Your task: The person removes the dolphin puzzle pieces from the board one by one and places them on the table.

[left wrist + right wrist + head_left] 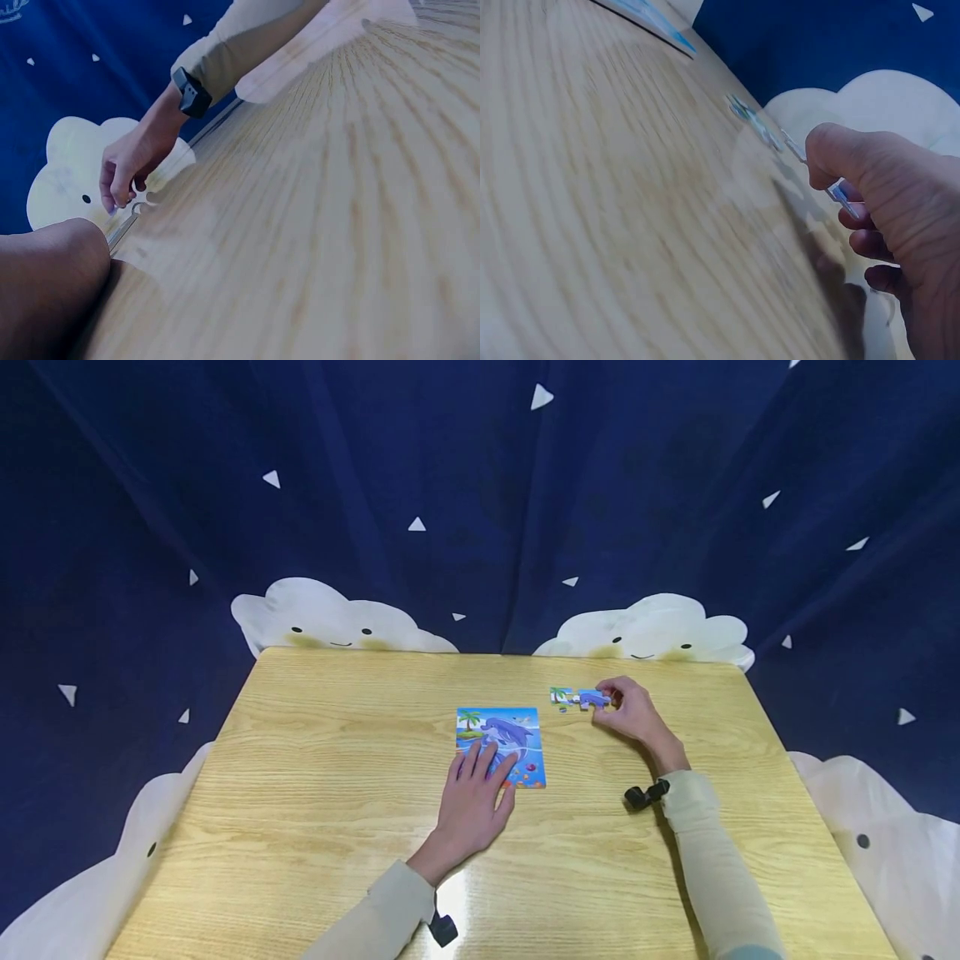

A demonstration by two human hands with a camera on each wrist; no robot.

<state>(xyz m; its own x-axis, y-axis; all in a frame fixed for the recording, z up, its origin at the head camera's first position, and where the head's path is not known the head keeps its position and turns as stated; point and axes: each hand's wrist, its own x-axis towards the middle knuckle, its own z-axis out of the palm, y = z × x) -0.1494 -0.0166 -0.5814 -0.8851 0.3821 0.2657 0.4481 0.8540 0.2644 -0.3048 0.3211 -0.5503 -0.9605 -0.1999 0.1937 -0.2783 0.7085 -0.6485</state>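
My left hand lies with its fingers spread over a square picture of a dolphin, a palm tree and the sea. Its lower left part is hidden under the fingers. To the upper right, my right hand pinches a dolphin jigsaw piece between thumb and fingers. In the right wrist view that jigsaw piece is held tilted, raised off the table. Just left of it a palm-tree jigsaw piece lies on the wood. The left wrist view shows my right hand from the side, fingers pointing down.
The wooden table carries all of this. A dark blue curtain with white triangles and cloud shapes hangs behind and beside it. Each wrist wears a small black camera, such as the one on the right.
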